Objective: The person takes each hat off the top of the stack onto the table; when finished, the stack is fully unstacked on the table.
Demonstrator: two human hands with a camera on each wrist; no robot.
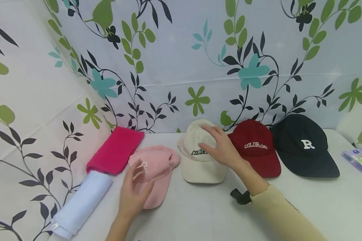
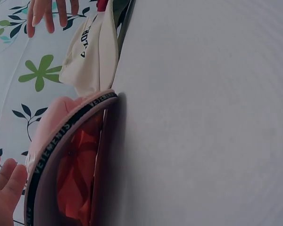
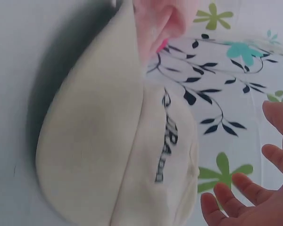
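Note:
A pink cap with a white letter lies on the white table, its brim toward me. My left hand hovers over its left side, fingers spread and holding nothing. The left wrist view catches the underside of the pink cap's brim, lined with a black lettered band. Right of it sits a cream cap with dark lettering. Over its crown is my right hand, fingers loosely spread with nothing in them. In the right wrist view a gap shows between these fingers and the cream cap.
A red cap and a black cap with an R continue the row rightward. At left lie a folded magenta cloth and a light blue folded cloth. A small purple package is at far right. A patterned curtain hangs behind.

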